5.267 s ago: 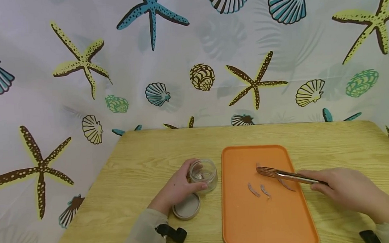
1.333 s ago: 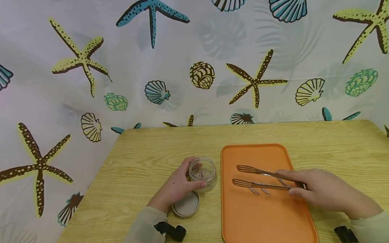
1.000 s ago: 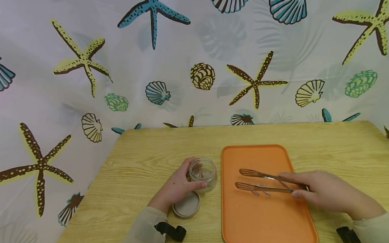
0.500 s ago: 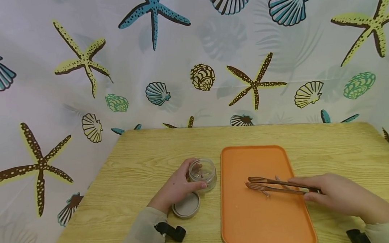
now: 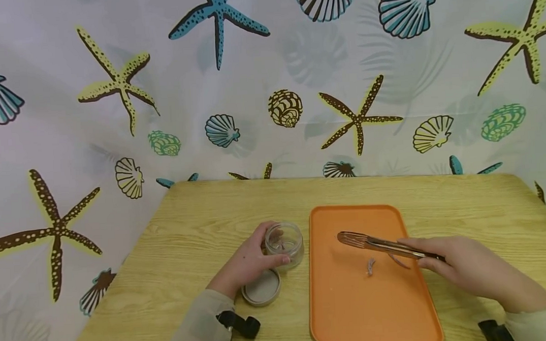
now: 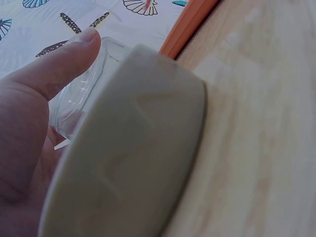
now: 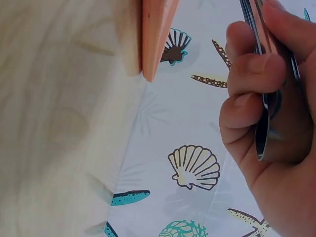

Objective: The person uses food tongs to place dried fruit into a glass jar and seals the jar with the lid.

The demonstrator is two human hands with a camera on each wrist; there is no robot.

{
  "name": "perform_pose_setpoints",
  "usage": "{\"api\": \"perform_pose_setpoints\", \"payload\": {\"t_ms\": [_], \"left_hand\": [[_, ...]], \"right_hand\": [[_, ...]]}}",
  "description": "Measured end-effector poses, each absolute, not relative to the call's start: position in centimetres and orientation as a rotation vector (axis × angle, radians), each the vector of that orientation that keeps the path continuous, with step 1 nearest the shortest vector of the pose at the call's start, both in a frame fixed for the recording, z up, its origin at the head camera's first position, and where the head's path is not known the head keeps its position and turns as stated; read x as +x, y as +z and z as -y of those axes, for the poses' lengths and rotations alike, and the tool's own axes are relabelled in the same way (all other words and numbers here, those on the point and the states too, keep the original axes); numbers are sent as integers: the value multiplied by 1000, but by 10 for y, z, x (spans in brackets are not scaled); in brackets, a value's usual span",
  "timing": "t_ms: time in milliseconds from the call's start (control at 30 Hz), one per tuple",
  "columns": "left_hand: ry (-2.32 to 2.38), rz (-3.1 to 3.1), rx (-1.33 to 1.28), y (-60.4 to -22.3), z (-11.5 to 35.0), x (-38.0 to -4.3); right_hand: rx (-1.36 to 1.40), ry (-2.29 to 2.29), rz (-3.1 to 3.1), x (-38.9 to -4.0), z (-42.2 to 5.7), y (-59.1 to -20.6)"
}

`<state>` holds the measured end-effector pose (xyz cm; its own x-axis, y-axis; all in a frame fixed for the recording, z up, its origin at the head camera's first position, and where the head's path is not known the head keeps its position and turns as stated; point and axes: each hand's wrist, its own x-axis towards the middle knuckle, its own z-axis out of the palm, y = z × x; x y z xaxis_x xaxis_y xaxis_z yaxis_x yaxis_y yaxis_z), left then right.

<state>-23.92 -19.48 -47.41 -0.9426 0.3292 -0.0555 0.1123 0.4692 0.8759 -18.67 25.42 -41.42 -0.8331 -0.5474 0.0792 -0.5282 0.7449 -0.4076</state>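
Observation:
My left hand (image 5: 251, 260) holds a clear glass jar (image 5: 295, 251) around its side; the jar is lidless and something small shows inside. A grey round lid (image 5: 262, 289) lies beside it, under my wrist. With my right hand (image 5: 465, 269) I grip metal tongs (image 5: 386, 246), their slotted ends pressed together above the orange tray (image 5: 375, 313). I cannot tell whether a strip is between the ends. A short greyish strip (image 5: 371, 267) lies on the tray below the tongs, and a longer thin strip (image 5: 399, 260) lies partly hidden near my right fingers.
The tray stands right of the jar on a wood-grain table (image 5: 210, 209). Behind the table hangs a white cloth (image 5: 258, 49) printed with starfish and shells. Black wrist straps (image 5: 238, 324) sit on both sleeves.
The tongs, spread wide earlier, came down over the short strips, closed, and moved up and left. One short strip that lay on the tray no longer shows there. My left hand stays put.

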Motion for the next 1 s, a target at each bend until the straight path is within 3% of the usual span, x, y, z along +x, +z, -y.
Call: {"api": "perform_pose_setpoints", "payload": {"t_ms": [1000], "left_hand": [[1478,-2473,384,-471,194,-239]], "right_hand": [[-1083,-618,-2877,-213,-188,-403]]}}
